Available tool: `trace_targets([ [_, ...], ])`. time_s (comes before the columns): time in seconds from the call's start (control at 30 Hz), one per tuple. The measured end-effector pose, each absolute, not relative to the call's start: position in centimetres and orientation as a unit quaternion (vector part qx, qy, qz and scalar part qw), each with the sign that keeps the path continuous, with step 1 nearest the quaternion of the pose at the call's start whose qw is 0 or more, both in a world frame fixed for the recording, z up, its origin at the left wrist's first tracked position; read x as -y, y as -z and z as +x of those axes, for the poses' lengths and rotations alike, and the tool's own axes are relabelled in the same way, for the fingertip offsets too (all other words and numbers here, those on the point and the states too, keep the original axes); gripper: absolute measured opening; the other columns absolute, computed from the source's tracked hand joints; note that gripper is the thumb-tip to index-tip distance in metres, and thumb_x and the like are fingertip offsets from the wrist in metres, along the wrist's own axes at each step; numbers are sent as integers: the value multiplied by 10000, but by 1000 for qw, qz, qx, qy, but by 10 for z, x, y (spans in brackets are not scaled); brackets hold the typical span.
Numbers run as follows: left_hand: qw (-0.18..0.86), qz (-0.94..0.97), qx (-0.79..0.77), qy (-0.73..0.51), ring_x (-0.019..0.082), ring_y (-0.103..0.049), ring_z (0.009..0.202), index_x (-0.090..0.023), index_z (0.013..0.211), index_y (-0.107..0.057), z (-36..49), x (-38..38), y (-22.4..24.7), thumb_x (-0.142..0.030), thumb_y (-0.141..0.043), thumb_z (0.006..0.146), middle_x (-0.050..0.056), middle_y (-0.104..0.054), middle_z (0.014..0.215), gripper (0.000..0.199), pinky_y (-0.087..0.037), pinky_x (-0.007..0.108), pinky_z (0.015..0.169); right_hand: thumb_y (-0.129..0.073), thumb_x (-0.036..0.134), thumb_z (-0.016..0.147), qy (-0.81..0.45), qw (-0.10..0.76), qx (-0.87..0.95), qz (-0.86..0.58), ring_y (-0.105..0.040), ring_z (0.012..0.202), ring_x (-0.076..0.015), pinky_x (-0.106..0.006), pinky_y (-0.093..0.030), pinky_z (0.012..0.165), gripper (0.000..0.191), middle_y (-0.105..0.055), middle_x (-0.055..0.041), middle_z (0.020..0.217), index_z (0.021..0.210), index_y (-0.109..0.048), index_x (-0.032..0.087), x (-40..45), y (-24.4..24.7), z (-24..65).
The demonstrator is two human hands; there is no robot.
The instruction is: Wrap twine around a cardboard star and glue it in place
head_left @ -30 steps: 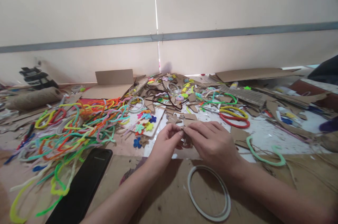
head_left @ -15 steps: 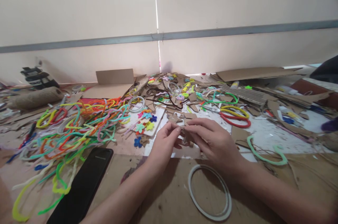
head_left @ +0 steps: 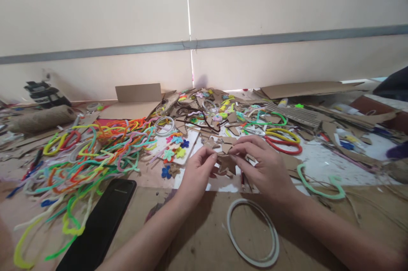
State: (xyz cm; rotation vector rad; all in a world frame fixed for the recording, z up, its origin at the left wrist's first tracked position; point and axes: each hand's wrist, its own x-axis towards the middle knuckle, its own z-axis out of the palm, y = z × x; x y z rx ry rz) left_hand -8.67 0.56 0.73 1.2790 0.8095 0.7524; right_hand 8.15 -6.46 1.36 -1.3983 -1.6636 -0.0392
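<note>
I hold a small brown cardboard piece (head_left: 226, 164), star-like in outline, up between my two hands. My left hand (head_left: 197, 173) pinches its left edge between thumb and forefinger; my right hand (head_left: 266, 173) pinches its right edge in the same manner. Nearer to my body, between my forearms, a pale ring (head_left: 275, 243) lies on a cardboard sheet (head_left: 191, 243). To the left of my hands are small felt flowers (head_left: 168, 154), then a tangle of coloured fuzzy stems (head_left: 95, 152) and a black phone (head_left: 98, 224). To the right of them lies a mint-green curved stem (head_left: 318, 195).
</note>
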Motion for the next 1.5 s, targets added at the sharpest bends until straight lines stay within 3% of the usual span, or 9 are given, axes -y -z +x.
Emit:
trace_targets([
  [0.23, 657, 580, -349, -331, 124, -639, 649, -189, 833, -582, -86, -7, -4, -403, -632, 871, -24, -614, 772, 223, -431, 222, 605, -620, 189, 912, -35, 467, 645, -604, -623, 783, -184, -325, -506, 728, 67, -642, -32, 919, 936, -664, 233, 63, -15, 82],
  [0.33, 650, 590, -344, -332, 130, -644, 666, -188, 832, -581, -86, -7, -4, -394, -619, 881, -21, -616, 775, 215, -440, 230, 623, -659, 242, 883, -115, 475, 590, -642, -601, 701, -169, -300, -476, 650, 84, -625, 7, 799, 959, -623, 231, 63, -15, 83],
  [0.47, 636, 609, -334, -335, 136, -628, 698, -182, 826, -600, -87, -5, -6, -368, -598, 894, -12, -610, 764, 198, -449, 237, 658, -711, 327, 835, -239, 486, 539, -645, -595, 675, -155, -277, -478, 594, 187, -653, 7, 832, 972, -636, 225, 60, -14, 85],
  [0.7, 638, 619, -329, -319, 141, -618, 716, -179, 850, -618, -88, -4, -6, -361, -594, 901, 1, -623, 790, 190, -452, 241, 663, -718, 408, 803, -339, 475, 506, -635, -582, 554, -141, -260, -487, 455, 207, -648, -10, 772, 821, -712, 201, 60, -16, 84],
  [0.87, 639, 623, -319, -319, 146, -617, 742, -173, 836, -635, -88, -8, -4, -392, -599, 913, 10, -638, 783, 235, -465, 245, 696, -721, 390, 787, -362, 470, 497, -634, -598, 500, -140, -265, -500, 462, 201, -623, 14, 672, 790, -684, 193, 60, -17, 84],
  [1.03, 653, 614, -303, -324, 150, -605, 735, -157, 896, -658, -86, -10, -2, -310, -726, 800, 21, -658, 791, 192, -478, 255, 701, -725, 405, 780, -393, 468, 485, -625, -614, 462, -139, -265, -509, 449, 228, -611, 24, 662, 780, -658, 187, 61, -19, 82],
  [1.17, 642, 621, -316, -321, 158, -616, 740, -153, 958, -669, -86, -10, -4, -273, -721, 794, 33, -679, 817, 211, -480, 265, 699, -708, 389, 803, -378, 455, 505, -628, -604, 468, -130, -246, -483, 437, 204, -599, 29, 659, 782, -656, 193, 62, -17, 82],
  [1.3, 626, 640, -308, -321, 155, -610, 735, -154, 837, -675, -86, -11, -5, -253, -694, 802, 30, -676, 787, 107, -471, 261, 702, -690, 378, 834, -353, 443, 531, -630, -624, 491, -146, -252, -475, 453, 187, -614, 22, 653, 798, -658, 198, 62, -14, 83],
  [1.5, 612, 655, -312, -314, 138, -558, 683, -162, 777, -646, -88, -10, -3, -277, -661, 827, 0, -631, 723, 126, -430, 248, 660, -675, 353, 848, -318, 437, 556, -632, -619, 515, -149, -265, -462, 488, 167, -653, 5, 674, 801, -677, 192, 61, -9, 83],
])
